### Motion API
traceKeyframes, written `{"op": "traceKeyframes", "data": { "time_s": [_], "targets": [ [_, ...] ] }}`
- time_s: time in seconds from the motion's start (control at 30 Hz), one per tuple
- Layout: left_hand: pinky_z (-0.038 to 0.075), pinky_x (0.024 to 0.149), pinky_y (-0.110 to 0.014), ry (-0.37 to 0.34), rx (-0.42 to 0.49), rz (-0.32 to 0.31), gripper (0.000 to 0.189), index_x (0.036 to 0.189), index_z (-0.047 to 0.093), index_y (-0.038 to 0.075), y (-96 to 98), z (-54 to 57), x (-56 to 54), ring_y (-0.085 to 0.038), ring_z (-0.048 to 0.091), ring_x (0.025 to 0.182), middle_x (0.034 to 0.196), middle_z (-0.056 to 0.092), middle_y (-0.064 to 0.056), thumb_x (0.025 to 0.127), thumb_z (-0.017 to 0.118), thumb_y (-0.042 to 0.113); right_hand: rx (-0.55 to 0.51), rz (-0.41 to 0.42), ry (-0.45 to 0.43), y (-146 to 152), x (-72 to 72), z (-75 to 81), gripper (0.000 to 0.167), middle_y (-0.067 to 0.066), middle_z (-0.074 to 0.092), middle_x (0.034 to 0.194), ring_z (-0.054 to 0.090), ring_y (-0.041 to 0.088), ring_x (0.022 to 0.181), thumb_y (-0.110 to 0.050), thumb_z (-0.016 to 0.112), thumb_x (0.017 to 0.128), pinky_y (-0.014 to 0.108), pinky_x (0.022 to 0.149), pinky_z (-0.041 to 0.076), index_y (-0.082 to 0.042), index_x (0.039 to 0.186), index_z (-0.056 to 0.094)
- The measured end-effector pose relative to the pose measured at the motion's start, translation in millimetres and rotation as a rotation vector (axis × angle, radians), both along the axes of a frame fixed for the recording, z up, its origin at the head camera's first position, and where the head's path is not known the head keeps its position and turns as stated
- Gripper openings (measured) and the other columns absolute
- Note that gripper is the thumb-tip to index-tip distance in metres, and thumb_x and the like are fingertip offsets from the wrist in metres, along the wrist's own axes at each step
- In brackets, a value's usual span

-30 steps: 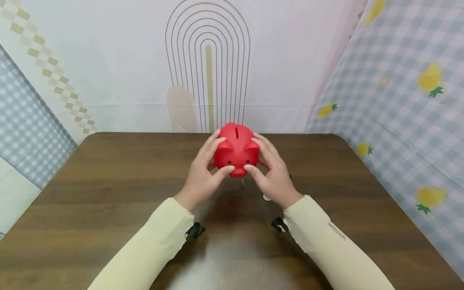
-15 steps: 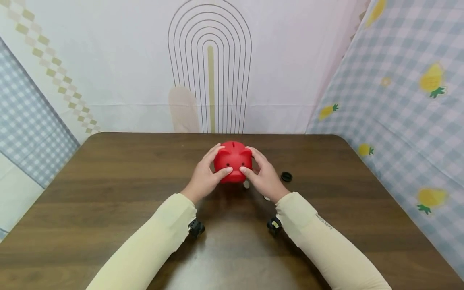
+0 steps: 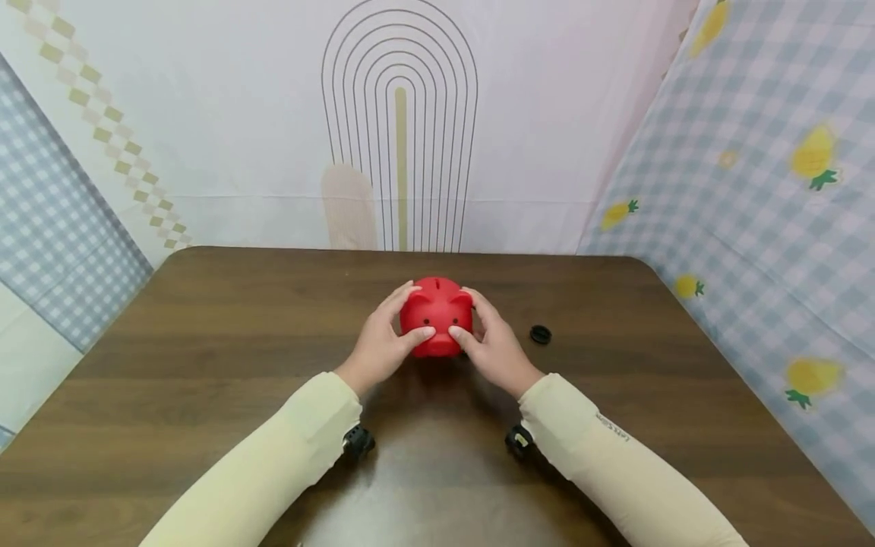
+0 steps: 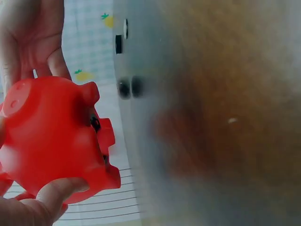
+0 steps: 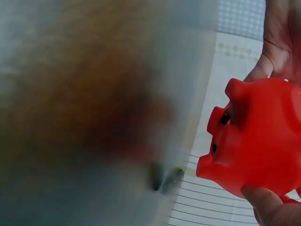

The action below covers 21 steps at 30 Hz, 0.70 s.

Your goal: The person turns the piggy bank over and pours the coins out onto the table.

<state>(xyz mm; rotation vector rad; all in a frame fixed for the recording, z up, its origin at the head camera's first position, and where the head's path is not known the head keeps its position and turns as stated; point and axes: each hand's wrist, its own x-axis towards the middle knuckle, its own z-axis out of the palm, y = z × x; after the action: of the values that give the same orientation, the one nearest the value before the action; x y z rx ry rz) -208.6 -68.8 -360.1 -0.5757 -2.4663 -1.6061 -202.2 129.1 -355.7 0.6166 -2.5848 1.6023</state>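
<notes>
Both hands hold a red piggy bank [image 3: 440, 310] between them in the head view, its snout toward me and the coin slot [image 3: 438, 283] on top. My left hand [image 3: 379, 346] grips its left side, the thumb beside the snout. On the other side my right hand [image 3: 500, 351] grips it the same way. In the left wrist view the piggy bank [image 4: 51, 132] has its stubby feet clear of the tabletop, with something dark between them. The right wrist view shows the piggy bank [image 5: 268, 136] with dark patches on its underside too.
A small round black cap [image 3: 540, 334] lies on the brown wooden table [image 3: 239, 342], right of the hands. Small dark objects [image 4: 124, 88] stand near the piggy bank in the left wrist view. A patterned white cloth [image 3: 547, 152] hangs behind the table, checked cloth at the sides.
Both hands have lowered the piggy bank and brought it nearer, tilting its top away from me. The black cap has come into view; the pale discs near the right hand are now hidden.
</notes>
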Motion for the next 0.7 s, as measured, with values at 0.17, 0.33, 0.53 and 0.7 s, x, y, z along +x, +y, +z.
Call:
{"op": "traceKeyframes", "data": {
  "time_s": [0.17, 0.33, 0.53, 0.7],
  "targets": [
    [0.047, 0.099, -0.046, 0.033, 0.027, -0.009, 0.061, 0.141, 0.046, 0.007, 3.0, 12.0, -2.3, -0.031, 0.038, 0.136, 0.153, 0.036, -0.010, 0.086, 0.072, 0.012, -0.052, -0.018, 0.050, 1, -0.2, 9.3, 0.066, 0.011, 0.036, 0.149, 0.045, 0.032, 0.128, -0.009, 0.063, 0.093, 0.047, 0.093, 0.050, -0.008, 0.149, 0.030],
    [0.051, 0.093, -0.046, 0.219, 0.084, -0.092, 0.063, 0.140, 0.047, 0.006, 3.4, 29.4, 6.1, -0.030, 0.038, 0.134, 0.155, 0.031, -0.008, 0.084, 0.074, 0.007, -0.096, -0.039, 0.314, 0, 10.7, 18.0, 0.066, 0.009, 0.032, 0.152, 0.040, 0.030, 0.132, 0.000, 0.066, 0.088, 0.048, 0.095, 0.049, -0.006, 0.147, 0.034],
    [0.048, 0.098, -0.045, 0.007, -0.011, -0.047, 0.061, 0.142, 0.046, 0.008, 1.1, 19.4, -3.4, -0.030, 0.035, 0.137, 0.154, 0.034, -0.010, 0.086, 0.071, 0.010, -0.034, -0.037, 0.151, -2, 2.4, 5.5, 0.066, 0.015, 0.037, 0.148, 0.048, 0.034, 0.124, -0.005, 0.063, 0.092, 0.048, 0.091, 0.051, -0.003, 0.148, 0.030],
    [0.045, 0.101, -0.046, -0.073, -0.016, -0.026, 0.063, 0.144, 0.044, 0.010, -0.3, 11.8, -7.4, -0.030, 0.035, 0.138, 0.154, 0.035, -0.008, 0.086, 0.071, 0.013, -0.004, -0.049, 0.067, -2, -2.6, 1.3, 0.065, 0.013, 0.041, 0.144, 0.057, 0.034, 0.113, -0.009, 0.066, 0.091, 0.047, 0.083, 0.056, -0.007, 0.147, 0.033]
  ]
}}
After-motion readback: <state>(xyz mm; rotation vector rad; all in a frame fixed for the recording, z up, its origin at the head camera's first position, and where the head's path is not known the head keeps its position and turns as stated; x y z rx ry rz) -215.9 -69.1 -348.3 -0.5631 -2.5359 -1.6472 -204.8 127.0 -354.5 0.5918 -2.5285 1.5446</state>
